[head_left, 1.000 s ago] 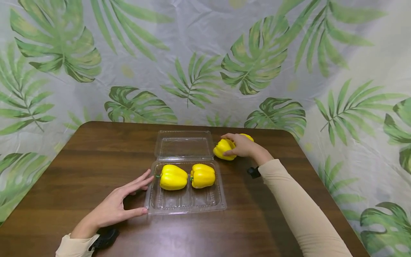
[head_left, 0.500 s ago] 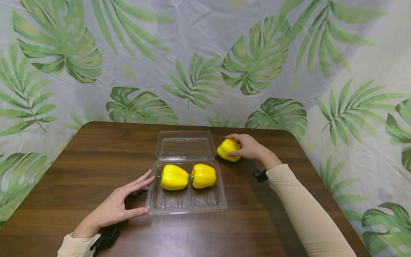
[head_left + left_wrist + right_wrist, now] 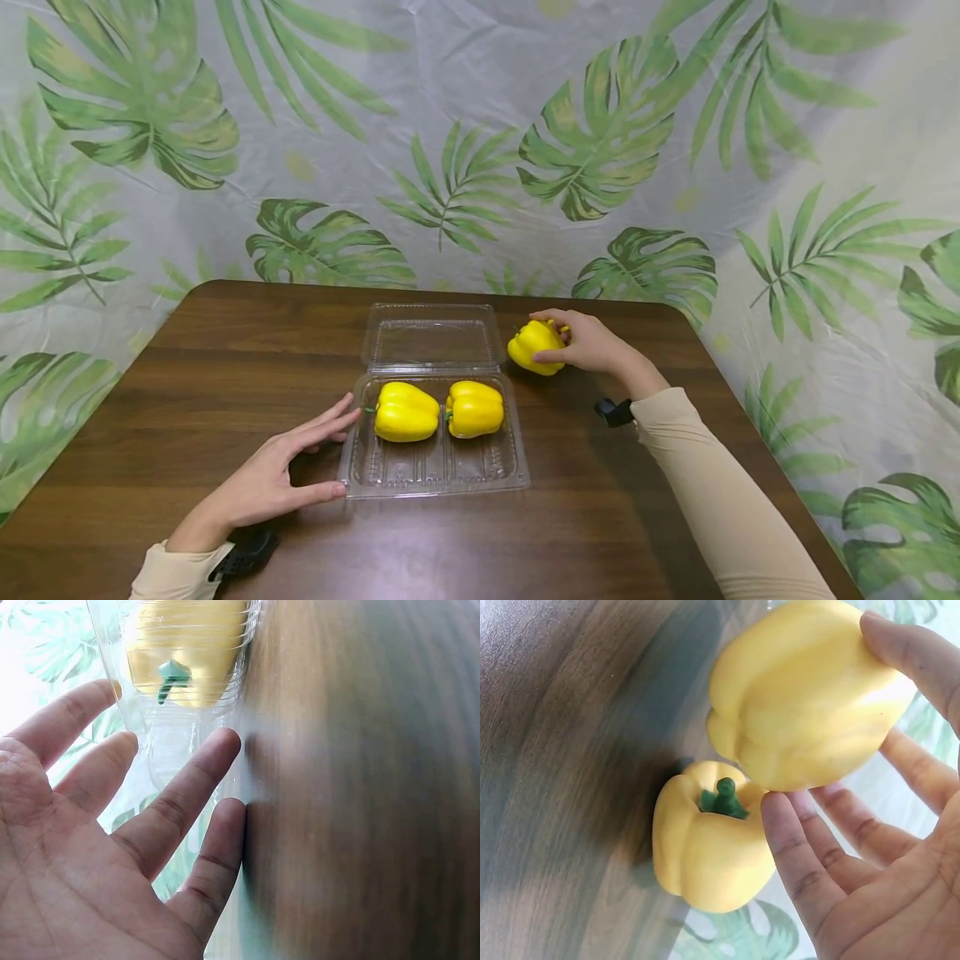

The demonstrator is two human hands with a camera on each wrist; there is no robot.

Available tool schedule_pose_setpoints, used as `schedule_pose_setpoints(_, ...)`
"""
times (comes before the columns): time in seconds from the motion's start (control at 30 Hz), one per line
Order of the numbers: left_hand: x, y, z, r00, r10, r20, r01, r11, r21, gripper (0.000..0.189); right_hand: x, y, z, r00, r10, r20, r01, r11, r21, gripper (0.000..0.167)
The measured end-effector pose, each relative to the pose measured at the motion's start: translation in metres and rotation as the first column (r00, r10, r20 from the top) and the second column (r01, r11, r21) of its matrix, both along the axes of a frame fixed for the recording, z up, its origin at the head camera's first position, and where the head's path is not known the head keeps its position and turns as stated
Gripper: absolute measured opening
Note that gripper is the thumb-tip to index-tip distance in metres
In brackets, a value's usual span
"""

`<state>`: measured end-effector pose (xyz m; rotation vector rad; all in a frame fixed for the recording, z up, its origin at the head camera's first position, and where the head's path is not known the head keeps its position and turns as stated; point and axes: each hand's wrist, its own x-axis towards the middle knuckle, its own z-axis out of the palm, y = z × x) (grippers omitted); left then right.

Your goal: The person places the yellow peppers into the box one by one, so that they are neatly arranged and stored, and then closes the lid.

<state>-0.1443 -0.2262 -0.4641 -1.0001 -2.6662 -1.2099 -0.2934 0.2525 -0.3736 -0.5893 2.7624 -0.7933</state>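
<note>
My right hand grips a yellow bell pepper, with the thumb on its near side. In the right wrist view the gripped bell pepper is between thumb and fingers, and another yellow bell pepper with a green stem stands beside it on the table. The hand mostly hides that second one in the head view. A clear plastic clamshell container lies opened flat, holding two yellow bell peppers side by side. My left hand, fingers extended, touches the container's left edge.
The container's clear lid lies folded back toward the table's far edge. The dark wooden table has rounded far corners. A leaf-patterned cloth hangs behind it.
My right hand and its bell pepper have shifted slightly right, away from the lid. The bell pepper behind that hand shows less than before. The left hand stays put at the container.
</note>
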Motion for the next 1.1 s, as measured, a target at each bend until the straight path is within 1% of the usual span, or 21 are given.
schedule_pose_setpoints(0.33,-0.002,0.001,-0.003,1.000,0.003,0.005,-0.003,1.000,0.008,0.085,0.010,0.002,0.004,1.000,-0.015,-0.021,0.014,0.999,-0.036,0.073)
schedule_pose_setpoints(0.63,-0.001,0.000,-0.002,1.000,0.004,0.012,-0.004,1.000,0.018,0.086,0.016,0.005,0.009,0.999,-0.021,-0.030,0.019,0.998,-0.062,0.073)
schedule_pose_setpoints(0.83,-0.003,0.001,-0.001,1.000,0.000,0.011,0.000,0.999,0.034,0.086,0.019,0.003,0.014,0.999,-0.025,-0.024,0.023,0.996,-0.084,0.072)
schedule_pose_setpoints(1.1,-0.002,0.001,-0.002,1.000,0.002,0.006,-0.002,1.000,0.021,0.085,0.028,-0.001,0.020,0.999,-0.014,-0.029,0.012,0.997,-0.071,0.072)
